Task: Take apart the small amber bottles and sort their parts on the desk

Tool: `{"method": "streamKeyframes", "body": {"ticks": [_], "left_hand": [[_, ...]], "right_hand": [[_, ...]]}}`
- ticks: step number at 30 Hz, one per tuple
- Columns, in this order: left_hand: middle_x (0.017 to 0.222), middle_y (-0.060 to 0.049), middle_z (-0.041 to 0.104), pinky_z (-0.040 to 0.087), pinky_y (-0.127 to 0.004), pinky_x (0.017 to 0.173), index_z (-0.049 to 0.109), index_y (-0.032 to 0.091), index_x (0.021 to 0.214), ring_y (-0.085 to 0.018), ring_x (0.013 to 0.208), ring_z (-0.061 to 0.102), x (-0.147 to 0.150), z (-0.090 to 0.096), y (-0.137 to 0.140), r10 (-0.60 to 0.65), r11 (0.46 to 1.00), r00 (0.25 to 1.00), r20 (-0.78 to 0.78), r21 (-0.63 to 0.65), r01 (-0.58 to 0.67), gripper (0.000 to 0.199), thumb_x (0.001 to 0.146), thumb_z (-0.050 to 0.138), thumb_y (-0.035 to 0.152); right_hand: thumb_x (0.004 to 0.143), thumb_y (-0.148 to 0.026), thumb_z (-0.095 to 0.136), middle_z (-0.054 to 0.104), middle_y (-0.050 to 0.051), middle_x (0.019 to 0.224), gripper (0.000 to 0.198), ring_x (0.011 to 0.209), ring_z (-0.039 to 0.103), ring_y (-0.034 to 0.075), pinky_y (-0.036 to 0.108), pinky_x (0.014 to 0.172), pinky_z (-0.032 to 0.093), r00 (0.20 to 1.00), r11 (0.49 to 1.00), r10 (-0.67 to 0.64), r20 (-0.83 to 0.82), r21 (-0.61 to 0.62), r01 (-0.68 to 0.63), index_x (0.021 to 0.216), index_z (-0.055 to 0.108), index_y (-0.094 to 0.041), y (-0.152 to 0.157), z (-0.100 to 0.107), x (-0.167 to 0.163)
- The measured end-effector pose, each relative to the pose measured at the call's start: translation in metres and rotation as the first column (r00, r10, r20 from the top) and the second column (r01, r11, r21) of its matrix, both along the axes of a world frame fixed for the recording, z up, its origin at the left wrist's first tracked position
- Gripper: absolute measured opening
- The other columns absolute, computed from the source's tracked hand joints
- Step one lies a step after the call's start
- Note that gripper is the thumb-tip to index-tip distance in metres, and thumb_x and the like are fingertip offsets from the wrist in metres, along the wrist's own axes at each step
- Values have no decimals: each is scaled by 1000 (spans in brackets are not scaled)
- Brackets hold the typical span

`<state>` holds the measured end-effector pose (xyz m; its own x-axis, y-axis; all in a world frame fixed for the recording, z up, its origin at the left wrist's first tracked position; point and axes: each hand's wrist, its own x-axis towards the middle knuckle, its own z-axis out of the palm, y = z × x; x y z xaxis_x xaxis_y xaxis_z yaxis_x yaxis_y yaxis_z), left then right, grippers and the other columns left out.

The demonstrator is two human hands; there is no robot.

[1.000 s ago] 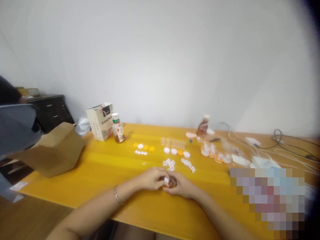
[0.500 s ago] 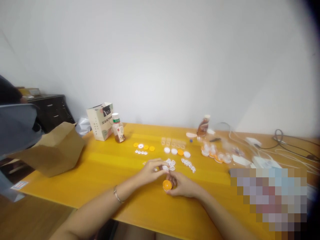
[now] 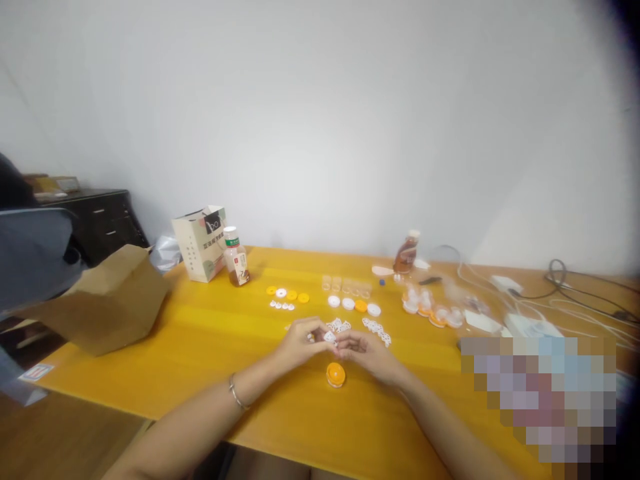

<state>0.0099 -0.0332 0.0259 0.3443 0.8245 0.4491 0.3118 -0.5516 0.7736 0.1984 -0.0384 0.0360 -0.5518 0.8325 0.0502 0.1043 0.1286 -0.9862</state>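
Observation:
My left hand (image 3: 301,342) pinches a small white perforated plastic piece (image 3: 330,338) above the table. The fingertips of my right hand (image 3: 369,356) are closed on the right side of that piece. Just below my hands, a round orange cap-like part (image 3: 335,375) with a pale lower rim stands on the table, touched by neither hand. Beyond my fingers lies a pile of similar white perforated pieces (image 3: 342,325), partly hidden. More white pieces (image 3: 376,331) lie in a slanting row to the right.
White discs (image 3: 348,303) and an orange one sit in a row, with clear cups (image 3: 337,285) behind. Yellow discs (image 3: 303,298) and small white parts (image 3: 282,306) lie left. Around them stand a bottle (image 3: 236,260), paper bag (image 3: 200,247), brown bag (image 3: 115,293) and cables (image 3: 555,280).
My right hand has let go of the orange part, which now stands on the table, and has moved up to the white piece at my left fingertips.

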Motion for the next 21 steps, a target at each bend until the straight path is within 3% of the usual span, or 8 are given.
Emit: {"method": "streamKeyframes", "body": {"ticks": [6, 13, 21], "left_hand": [[69, -1, 58, 41, -20, 61, 65, 14, 81, -10, 63, 50, 1, 6, -5, -50, 999, 999, -12, -7, 50, 24, 69, 65, 35], [81, -4, 58, 44, -24, 73, 62, 16, 99, -12, 76, 55, -1, 12, -7, -163, 983, 986, -42, 81, 166, 24, 77, 58, 26], [100, -8, 58, 43, -29, 83, 57, 18, 106, -16, 93, 54, -1, 5, -4, -64, 951, 982, -175, 287, 113, 24, 83, 49, 24]], "right_hand": [[67, -43, 65, 63, 2, 75, 31, 70, 58, 14, 31, 73, 44, 996, 998, -11, -85, -68, 5, 82, 61, -17, 1, -6, -4], [70, -45, 62, 63, 2, 75, 34, 68, 56, 13, 28, 69, 44, 994, 999, -19, -104, -45, 15, 88, 62, -16, 4, -7, -3], [72, -49, 57, 65, 3, 76, 37, 70, 58, 16, 30, 70, 45, 985, 987, -159, -59, -26, 158, 90, 65, -18, 8, -8, -3]]}}
